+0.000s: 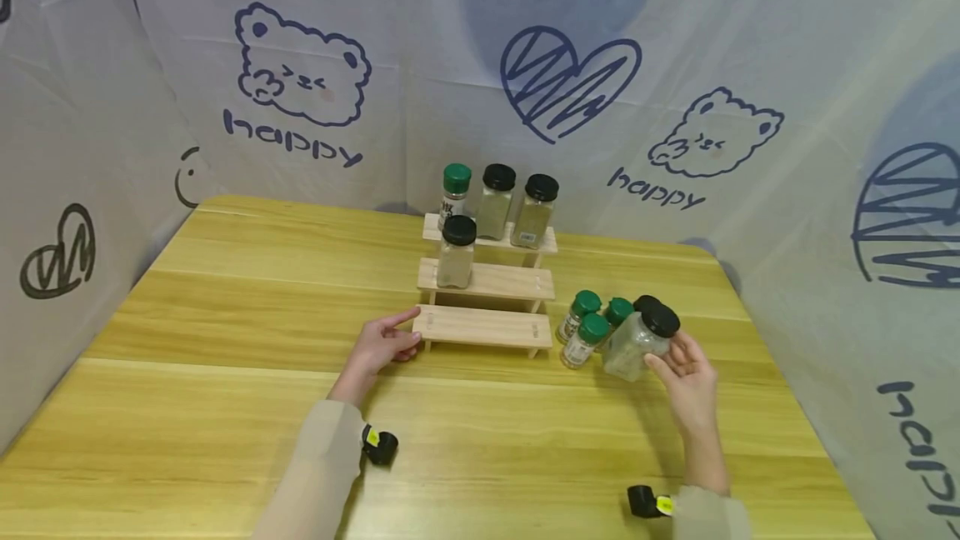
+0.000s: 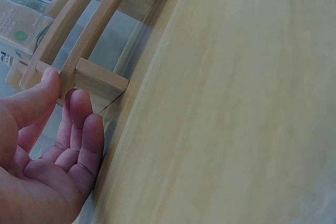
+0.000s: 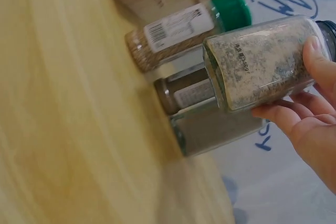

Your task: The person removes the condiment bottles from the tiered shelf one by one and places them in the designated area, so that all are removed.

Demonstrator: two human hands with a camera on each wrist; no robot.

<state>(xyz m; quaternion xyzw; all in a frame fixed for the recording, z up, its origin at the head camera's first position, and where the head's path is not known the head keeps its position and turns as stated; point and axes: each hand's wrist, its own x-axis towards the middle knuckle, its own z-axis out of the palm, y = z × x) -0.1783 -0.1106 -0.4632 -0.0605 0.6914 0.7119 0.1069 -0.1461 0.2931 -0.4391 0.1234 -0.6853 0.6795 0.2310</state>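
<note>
At the right of the head view, below centre, my right hand (image 1: 688, 375) holds a tilted glass jar (image 1: 632, 348) — a leftward swing could topple the crowded green-capped shakers (image 1: 578, 351), and a loose pinch could drop it. It's clear, square-sided, black-lidded, with mottled pale contents. My left hand (image 1: 381, 345) grips the wooden rack (image 1: 480, 327) at its lower left.
</note>
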